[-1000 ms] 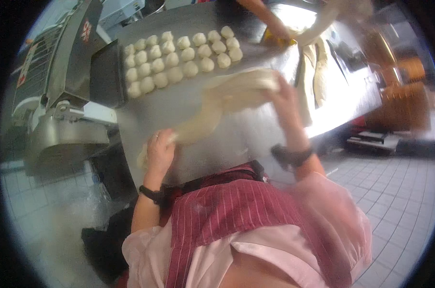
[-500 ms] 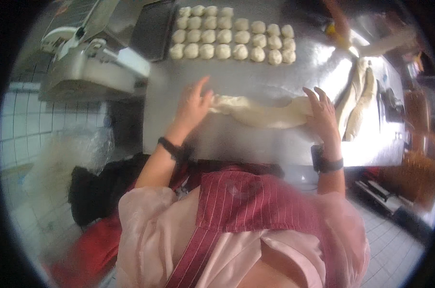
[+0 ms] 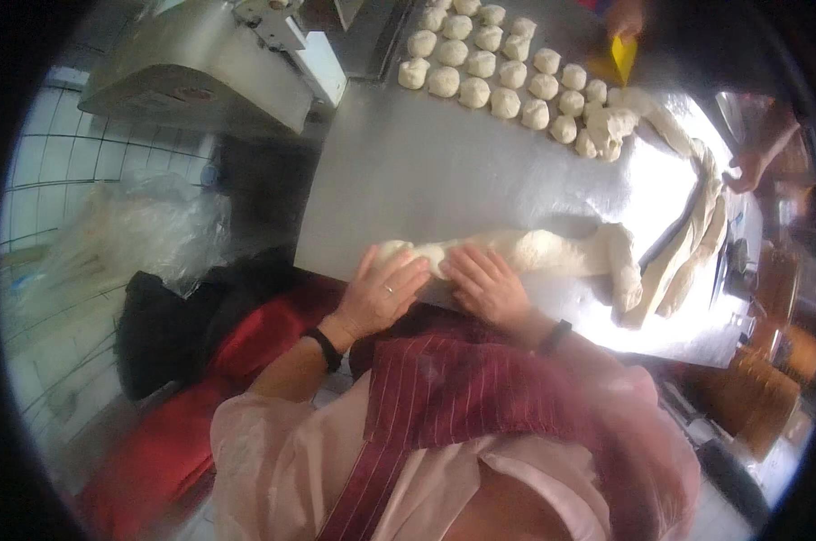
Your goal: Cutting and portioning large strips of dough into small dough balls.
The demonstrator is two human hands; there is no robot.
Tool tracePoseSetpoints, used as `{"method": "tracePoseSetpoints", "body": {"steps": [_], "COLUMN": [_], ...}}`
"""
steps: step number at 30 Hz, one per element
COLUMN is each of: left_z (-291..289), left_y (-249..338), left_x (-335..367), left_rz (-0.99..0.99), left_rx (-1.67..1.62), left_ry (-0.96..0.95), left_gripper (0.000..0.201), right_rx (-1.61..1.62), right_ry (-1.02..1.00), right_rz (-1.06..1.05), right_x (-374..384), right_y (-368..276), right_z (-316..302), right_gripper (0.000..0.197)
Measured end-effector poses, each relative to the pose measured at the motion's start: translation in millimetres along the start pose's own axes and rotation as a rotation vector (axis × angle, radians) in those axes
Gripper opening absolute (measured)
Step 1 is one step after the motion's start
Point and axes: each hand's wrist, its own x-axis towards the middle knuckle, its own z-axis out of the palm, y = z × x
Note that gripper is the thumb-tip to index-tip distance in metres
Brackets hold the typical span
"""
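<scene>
A long pale strip of dough lies along the near side of the steel table, and its right end bends down toward the table's front edge. My left hand, with a ring on one finger, curls its fingers over the left end of the dough. Close beside it, my right hand has its fingers over the same strip, pressing on it; the thumb is hidden.
Rows of round dough balls sit at the far side of the steel table. More long dough strips lie at the right. Another person's hand holds a yellow scraper; a second hand touches dough. A metal machine stands far left.
Both hands have come nearer and closer together, from the two ends of the dough to its left part. The dough lies closer to me and looks longer. The view has turned.
</scene>
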Motion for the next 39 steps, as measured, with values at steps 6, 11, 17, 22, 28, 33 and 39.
{"method": "tracePoseSetpoints", "body": {"steps": [6, 11, 17, 22, 28, 33, 39], "left_z": [-18, -28, -36, -40, -75, -98, -86], "left_y": [-83, -110, -53, -48, -76, -87, -75], "left_x": [94, 95, 1, 18, 88, 83, 97], "left_rz": [-0.442, -0.525, -0.394, -0.505, -0.983, -0.967, -0.943], "left_rx": [0.196, 0.307, -0.065, -0.099, -0.985, -1.769, -2.282], "left_ry": [0.136, 0.223, -0.002, 0.191, 0.776, 1.067, 1.366], "left_gripper": [0.042, 0.04, 0.04, 0.037, 0.039, 0.041, 0.037], "right_rx": [-0.145, -0.266, -0.071, -0.075, 0.168, 0.851, 1.056], "right_ry": [0.175, 0.403, 0.056, 0.032, 0.229, 0.088, 0.132], "right_rz": [0.504, 0.387, 0.049, 0.051, 0.186, 0.133, -0.084], "right_x": [122, 180, 112, 160, 186, 139, 109], "right_y": [58, 54, -26, -4, 0, -36, -61], "right_z": [-31, -3, 13, 18, 6, -44, -65], "right_gripper": [0.047, 0.044, 0.053, 0.051, 0.042, 0.034, 0.046]}}
